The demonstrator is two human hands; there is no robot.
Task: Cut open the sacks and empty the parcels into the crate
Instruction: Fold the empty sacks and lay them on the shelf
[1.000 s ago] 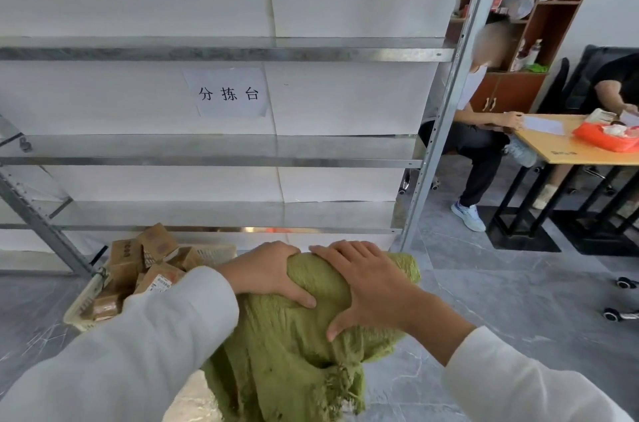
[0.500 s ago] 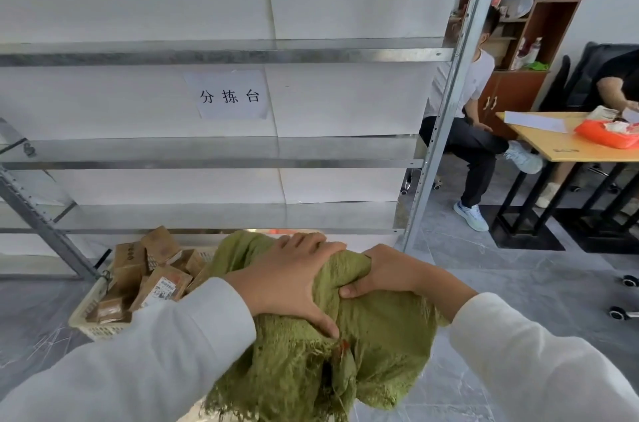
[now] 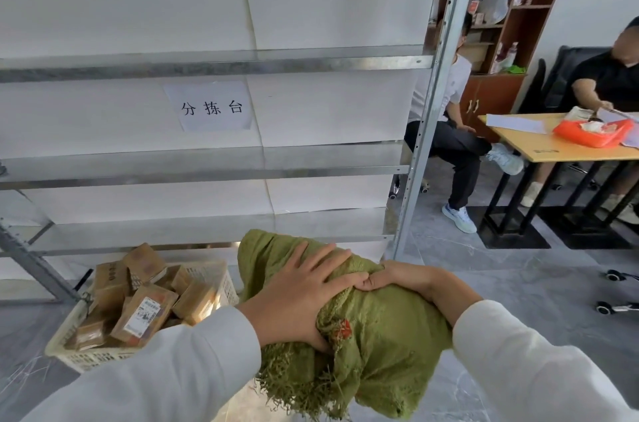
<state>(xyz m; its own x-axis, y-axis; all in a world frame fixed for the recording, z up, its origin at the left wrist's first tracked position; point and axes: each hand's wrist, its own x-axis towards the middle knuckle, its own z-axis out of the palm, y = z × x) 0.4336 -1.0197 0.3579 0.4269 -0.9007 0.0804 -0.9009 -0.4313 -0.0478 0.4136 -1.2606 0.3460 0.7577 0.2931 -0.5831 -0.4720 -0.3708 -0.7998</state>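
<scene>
A crumpled green woven sack with a frayed lower edge hangs in front of me, held up by both hands. My left hand lies across its top with fingers spread and the thumb hooked under a fold. My right hand grips the bunched cloth just to the right, its fingers dug into the fabric. At the lower left, on the floor, stands a cream plastic crate piled with several brown cardboard parcels. The sack's contents are hidden.
A metal shelf rack with a paper sign stands straight ahead, its upright post to the right. Beyond it, two seated people and a wooden table with an orange tray. Chair castors sit on the grey floor at right.
My left hand has slid right, over the top of the sack. My right hand has shifted from lying flat to gripping the cloth. The sack is bunched higher and closer to the crate.
</scene>
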